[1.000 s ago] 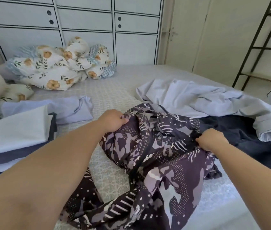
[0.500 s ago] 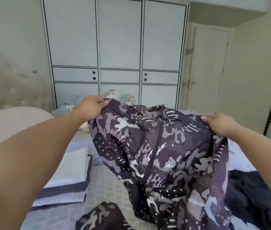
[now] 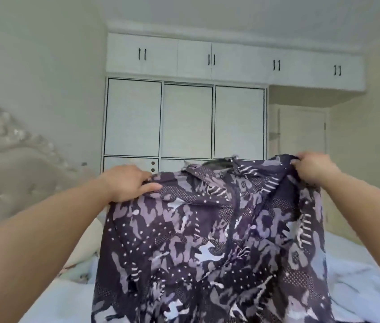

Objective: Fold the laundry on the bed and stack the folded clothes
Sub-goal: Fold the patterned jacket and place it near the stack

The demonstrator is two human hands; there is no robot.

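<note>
A dark purple camouflage-print garment (image 3: 212,243) hangs spread out in front of me, lifted high above the bed (image 3: 51,304). My left hand (image 3: 128,183) grips its top left edge. My right hand (image 3: 312,169) pinches its top right corner. The cloth hides most of the bed and the folded stack behind it. A pale light-blue garment (image 3: 359,290) lies on the bed at the right, partly hidden.
A white wardrobe (image 3: 184,120) with upper cabinets fills the wall ahead. A tufted headboard (image 3: 9,159) stands at the left, with a cream pillow (image 3: 86,248) below it. A closed door (image 3: 300,136) is at the right.
Both hands have raised the camouflage garment from the bed to chest height and spread it wide. My view has tilted up toward the wardrobe.
</note>
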